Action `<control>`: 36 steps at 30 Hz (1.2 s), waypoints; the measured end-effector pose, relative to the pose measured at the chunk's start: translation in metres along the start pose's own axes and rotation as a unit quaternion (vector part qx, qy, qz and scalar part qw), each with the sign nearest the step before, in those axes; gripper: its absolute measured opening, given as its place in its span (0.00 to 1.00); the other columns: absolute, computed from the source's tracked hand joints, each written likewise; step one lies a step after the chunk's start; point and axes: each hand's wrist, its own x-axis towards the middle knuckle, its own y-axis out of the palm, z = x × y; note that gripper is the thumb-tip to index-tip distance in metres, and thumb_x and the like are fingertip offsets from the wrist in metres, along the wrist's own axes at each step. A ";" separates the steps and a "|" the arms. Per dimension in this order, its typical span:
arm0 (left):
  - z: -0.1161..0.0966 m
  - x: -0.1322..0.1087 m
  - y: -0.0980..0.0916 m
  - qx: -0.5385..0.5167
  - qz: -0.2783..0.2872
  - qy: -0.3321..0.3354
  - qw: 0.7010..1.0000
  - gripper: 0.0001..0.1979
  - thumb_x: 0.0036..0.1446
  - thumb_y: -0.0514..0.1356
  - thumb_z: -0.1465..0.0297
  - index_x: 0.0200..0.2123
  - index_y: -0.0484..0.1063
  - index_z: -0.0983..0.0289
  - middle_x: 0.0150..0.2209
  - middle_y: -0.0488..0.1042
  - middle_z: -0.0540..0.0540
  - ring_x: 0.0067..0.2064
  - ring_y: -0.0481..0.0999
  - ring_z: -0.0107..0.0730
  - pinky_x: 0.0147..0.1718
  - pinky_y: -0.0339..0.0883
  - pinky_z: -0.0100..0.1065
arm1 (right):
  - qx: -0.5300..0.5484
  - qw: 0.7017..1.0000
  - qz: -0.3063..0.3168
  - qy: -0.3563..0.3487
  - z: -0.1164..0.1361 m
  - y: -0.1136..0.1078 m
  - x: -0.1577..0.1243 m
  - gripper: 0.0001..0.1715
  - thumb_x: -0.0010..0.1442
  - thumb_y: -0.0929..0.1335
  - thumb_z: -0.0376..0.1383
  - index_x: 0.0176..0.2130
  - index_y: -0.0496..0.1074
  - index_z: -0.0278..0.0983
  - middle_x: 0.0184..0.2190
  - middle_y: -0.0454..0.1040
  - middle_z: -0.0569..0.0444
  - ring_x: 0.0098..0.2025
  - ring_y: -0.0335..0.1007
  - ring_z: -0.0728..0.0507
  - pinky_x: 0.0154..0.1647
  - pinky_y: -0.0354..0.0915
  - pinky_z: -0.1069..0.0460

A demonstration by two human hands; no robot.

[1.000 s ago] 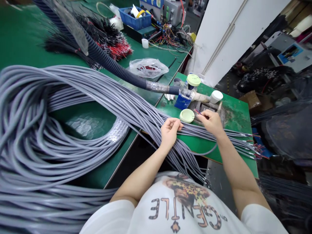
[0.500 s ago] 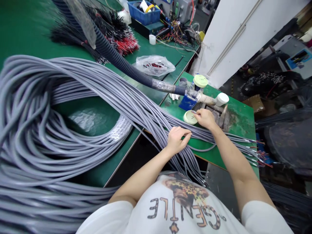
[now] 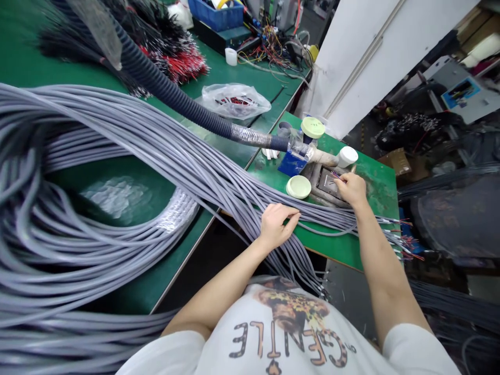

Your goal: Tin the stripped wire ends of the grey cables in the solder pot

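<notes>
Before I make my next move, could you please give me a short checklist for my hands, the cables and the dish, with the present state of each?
1. Right hand pinches the wire ends: ok.
2. Wire ends touch the dark square surface: cannot tell; they appear over it.
3. Left hand is at the grey cables: ok; whether it grips one: cannot tell.
4. Pale green dish is uncovered: ok.
5. All grey cables lie on the green board: not ok; some hang past its near edge.
</notes>
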 end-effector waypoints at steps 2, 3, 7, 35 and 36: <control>0.001 0.000 0.000 0.019 0.004 0.013 1.000 0.04 0.55 0.61 0.69 0.33 0.77 0.58 0.27 0.78 0.53 0.30 0.72 0.34 0.37 0.57 0.36 | -0.017 0.999 0.016 0.033 -0.010 0.009 0.003 0.18 0.57 0.64 0.42 0.35 0.79 0.35 0.35 0.79 0.45 0.36 0.71 0.41 0.32 0.55 0.51; 0.001 0.000 0.000 0.029 0.006 0.021 0.999 0.04 0.55 0.60 0.69 0.33 0.77 0.59 0.27 0.78 0.53 0.30 0.72 0.34 0.36 0.57 0.36 | -0.021 0.999 0.020 0.043 -0.012 0.013 0.004 0.18 0.57 0.63 0.42 0.35 0.79 0.35 0.35 0.79 0.44 0.36 0.71 0.41 0.32 0.56 0.51; 0.000 0.000 0.000 0.058 0.005 0.053 0.997 0.04 0.56 0.60 0.70 0.33 0.75 0.60 0.26 0.77 0.52 0.30 0.72 0.32 0.35 0.57 0.36 | -0.029 0.997 0.024 0.062 -0.016 0.025 0.007 0.19 0.57 0.63 0.42 0.35 0.79 0.35 0.36 0.79 0.43 0.37 0.72 0.40 0.33 0.58 0.50; 0.001 0.001 -0.001 0.090 -0.008 0.085 0.992 0.03 0.57 0.60 0.71 0.32 0.74 0.62 0.26 0.76 0.50 0.29 0.71 0.28 0.34 0.59 0.35 | 0.087 0.995 -0.038 0.022 -0.012 -0.009 -0.019 0.16 0.56 0.65 0.43 0.27 0.75 0.35 0.25 0.74 0.52 0.29 0.67 0.46 0.32 0.58 0.53; 0.002 0.001 -0.002 0.086 -0.007 0.084 0.993 0.03 0.57 0.60 0.71 0.32 0.74 0.62 0.26 0.76 0.50 0.29 0.71 0.29 0.34 0.59 0.35 | 0.134 0.989 -0.065 0.004 -0.007 -0.019 -0.030 0.16 0.56 0.66 0.42 0.25 0.74 0.35 0.23 0.71 0.54 0.27 0.65 0.47 0.30 0.57 0.53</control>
